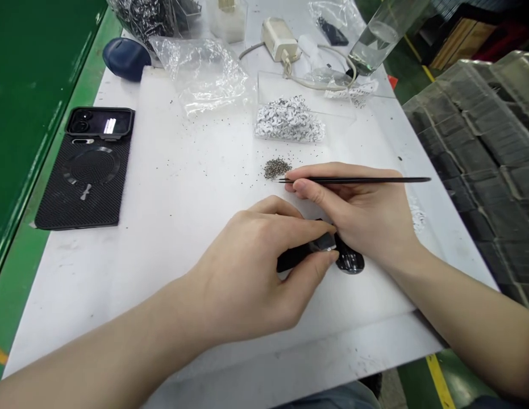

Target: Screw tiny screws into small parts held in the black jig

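Observation:
My left hand point(264, 261) pinches a small black part point(324, 242) between thumb and fingers, low over the white work surface point(196, 187). Beside it, partly under my right hand, lies a glossy black rounded piece point(350, 261). Black tweezers point(375, 180) are held in my right hand point(353, 204), their tips pointing left at the lower edge of a pile of tiny metal pieces point(277, 168). Whether the tips grip a piece is too small to tell. Behind the pile, a clear tray holds many small white-and-dark parts point(290, 120).
A black phone point(87, 170) lies at the left, with a dark blue rounded object point(126, 58) behind it. Plastic bags point(208, 71), a white charger point(279, 38) with cable and a clear container of liquid point(381, 40) stand at the back. Stacked clear boxes point(481, 130) are at the right.

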Tool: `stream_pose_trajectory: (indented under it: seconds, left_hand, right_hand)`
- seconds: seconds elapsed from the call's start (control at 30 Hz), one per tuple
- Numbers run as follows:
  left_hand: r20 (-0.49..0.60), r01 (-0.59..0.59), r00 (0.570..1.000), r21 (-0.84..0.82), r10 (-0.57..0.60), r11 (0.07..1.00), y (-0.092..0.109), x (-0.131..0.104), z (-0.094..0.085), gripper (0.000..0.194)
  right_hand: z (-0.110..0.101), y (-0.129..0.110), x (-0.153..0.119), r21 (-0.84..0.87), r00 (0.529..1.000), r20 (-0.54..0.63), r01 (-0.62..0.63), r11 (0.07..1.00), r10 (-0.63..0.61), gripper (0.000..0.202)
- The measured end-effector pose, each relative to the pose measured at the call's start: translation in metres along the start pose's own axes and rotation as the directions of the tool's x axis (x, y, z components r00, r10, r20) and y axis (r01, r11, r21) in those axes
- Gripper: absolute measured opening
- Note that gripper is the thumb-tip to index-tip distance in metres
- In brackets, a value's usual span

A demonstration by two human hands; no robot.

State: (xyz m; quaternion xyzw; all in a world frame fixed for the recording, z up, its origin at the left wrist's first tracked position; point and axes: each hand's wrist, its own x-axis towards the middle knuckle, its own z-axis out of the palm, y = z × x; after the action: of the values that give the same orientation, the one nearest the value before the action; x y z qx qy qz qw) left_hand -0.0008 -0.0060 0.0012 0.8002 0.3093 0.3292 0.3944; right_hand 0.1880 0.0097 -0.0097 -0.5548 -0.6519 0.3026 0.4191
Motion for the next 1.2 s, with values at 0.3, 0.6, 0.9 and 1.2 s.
stream_pose_trajectory:
  seconds: [0.3, 0.6, 0.9, 1.2]
  left_hand:
    - [-0.005, -0.035, 0.999, -0.021, 0.035, 0.999, -0.003, 0.001, 0.001, 0.017]
    - [0.019, -0.046, 0.999, 0.038, 0.046, 0.998, 0.000, 0.000, -0.001, 0.015]
    - [-0.077, 0.050, 0.996, 0.125, -0.040, 0.991, 0.002, -0.003, -0.001, 0.019]
    - [-0.047, 0.136, 0.990, 0.045, -0.134, 0.990, 0.005, -0.001, -0.003, 0.016]
  right_hand:
    - [-0.004, -0.001, -0.001, 0.015, 1.000, 0.014, -0.025, 1.000, 0.024, 0.011]
    - [-0.017, 0.000, -0.001, 0.166, 1.000, -0.018, 0.013, 0.986, -0.010, 0.007]
    - [-0.043, 0.008, -0.006, 0.469, 0.951, 0.093, 0.220, 0.856, -0.296, 0.009]
    - [-0.037, 0.020, -0.005, 0.492, 0.899, 0.191, 0.260, 0.831, -0.394, 0.019]
